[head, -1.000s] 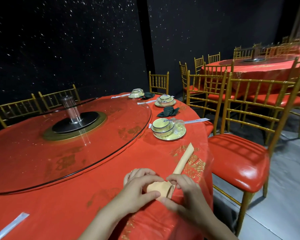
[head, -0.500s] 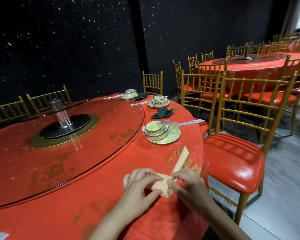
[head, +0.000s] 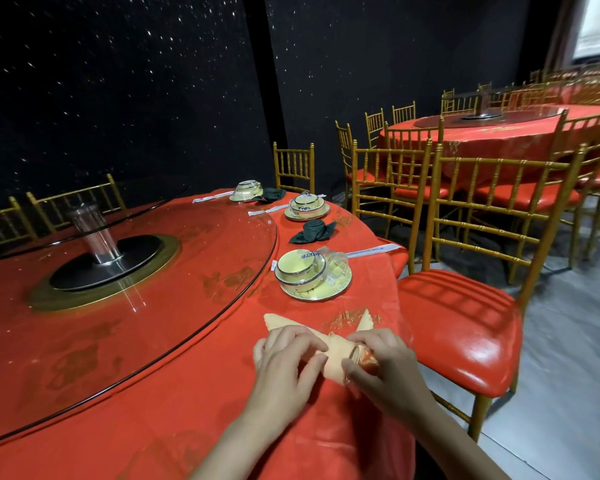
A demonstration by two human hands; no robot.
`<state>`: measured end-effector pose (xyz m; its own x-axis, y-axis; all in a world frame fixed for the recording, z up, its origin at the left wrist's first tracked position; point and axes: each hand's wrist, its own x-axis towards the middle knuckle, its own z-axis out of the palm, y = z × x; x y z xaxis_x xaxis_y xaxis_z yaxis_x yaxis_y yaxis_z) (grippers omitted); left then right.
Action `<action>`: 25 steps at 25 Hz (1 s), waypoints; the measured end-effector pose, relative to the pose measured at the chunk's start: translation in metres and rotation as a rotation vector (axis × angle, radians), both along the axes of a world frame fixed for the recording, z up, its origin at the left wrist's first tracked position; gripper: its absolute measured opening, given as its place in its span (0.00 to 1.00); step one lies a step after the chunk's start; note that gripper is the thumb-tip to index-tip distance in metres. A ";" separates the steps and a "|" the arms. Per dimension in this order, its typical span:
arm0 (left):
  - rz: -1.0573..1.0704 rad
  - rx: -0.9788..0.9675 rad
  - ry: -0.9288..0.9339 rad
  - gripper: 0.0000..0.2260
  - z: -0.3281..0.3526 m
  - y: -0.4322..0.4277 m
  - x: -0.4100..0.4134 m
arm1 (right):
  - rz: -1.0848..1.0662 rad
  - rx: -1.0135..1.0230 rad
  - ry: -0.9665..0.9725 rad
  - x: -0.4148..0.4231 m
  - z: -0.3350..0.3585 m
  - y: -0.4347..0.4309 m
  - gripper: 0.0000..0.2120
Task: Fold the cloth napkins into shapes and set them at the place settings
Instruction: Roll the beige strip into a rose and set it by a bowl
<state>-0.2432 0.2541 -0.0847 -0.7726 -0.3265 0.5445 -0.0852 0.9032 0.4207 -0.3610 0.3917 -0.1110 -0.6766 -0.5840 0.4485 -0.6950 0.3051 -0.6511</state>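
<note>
- Head view, near edge: the left hand and the right hand are both on a tan napkin. It lies on the red-clothed worktop, close to the rim on the side of a red chair.
- The left hand's fingers are curled down over the napkin's left part and hold it in place. The right hand pinches the rolled right end between thumb and fingers. Neither hand is spread open.
- The tan napkin is only part-shaped: a rolled middle sits under the hands, and two pointed tips stick out beyond the fingers. I'd judge this fold about midway, and the napkin is not yet set at a place.
- Head view, further along the rim: the nearest place setting is a bowl and a clear cup on a plate, with wrapped chopsticks just beside it. No shaped napkin lies on its near side, so the tan one likely belongs here.
- Beyond it, a dark green napkin sits already folded into a shape, between that setting and the second setting.
- Another dark napkin lies right against the third setting. So two napkins look finished and placed.
- Past the glass turntable, the rest of the rim is hidden or out of view, so I cannot tell how many places remain.
</note>
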 end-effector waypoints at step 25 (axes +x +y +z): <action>-0.097 0.001 -0.282 0.31 -0.005 0.005 -0.097 | 0.127 0.001 0.010 -0.079 0.005 0.000 0.23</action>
